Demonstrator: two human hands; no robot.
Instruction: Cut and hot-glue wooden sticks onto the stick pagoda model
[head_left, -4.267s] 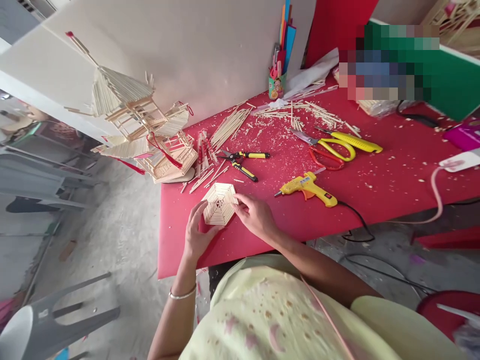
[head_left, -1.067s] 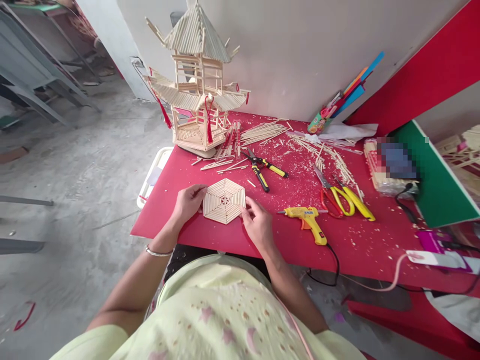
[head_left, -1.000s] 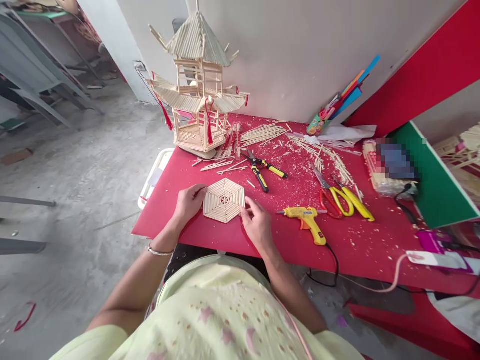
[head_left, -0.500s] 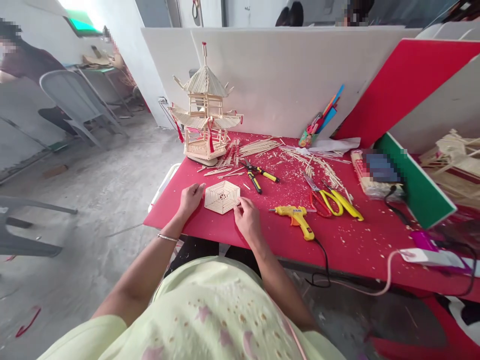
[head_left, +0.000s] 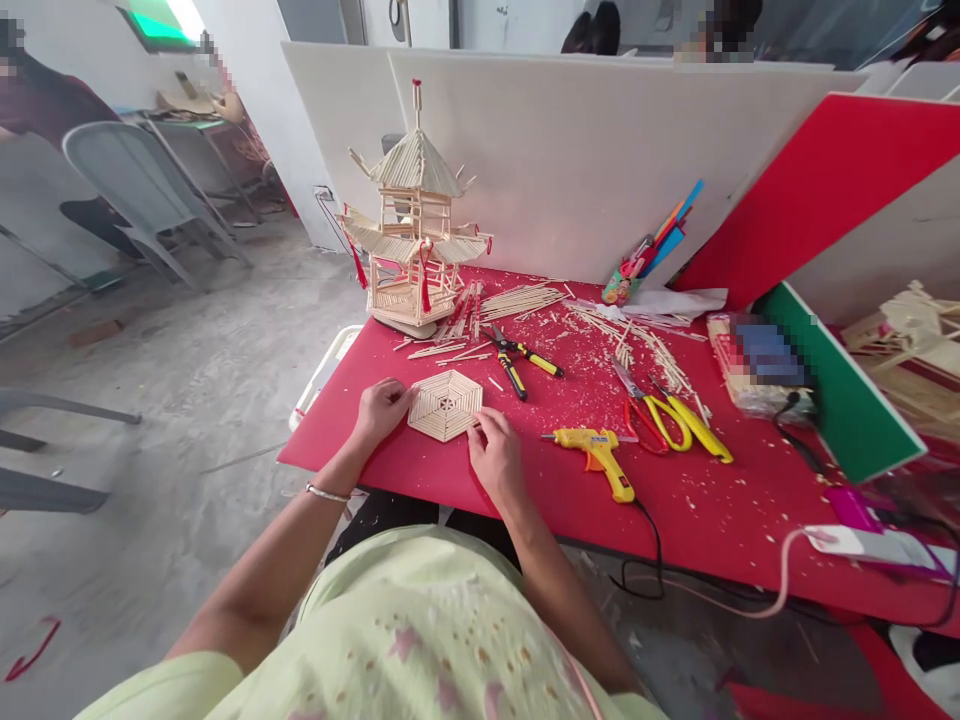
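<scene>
Hexagonal stick panel [head_left: 446,420] just below and left of frame centre, over red table [head_left: 431,470]. Left hand [head_left: 381,410] pinches its left edge, right hand [head_left: 496,452] its right. Yellow glue gun [head_left: 598,455] lies right of centre.

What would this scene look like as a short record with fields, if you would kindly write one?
Left hand: fingertips at the left edge of the hexagonal stick panel
Right hand: thumb and fingers at the panel's right edge
Surface: red table
Beyond the panel: black-and-yellow cutters, loose sticks, stick pagoda model
Right of the right hand: yellow glue gun, scissors, yellow knife
</scene>
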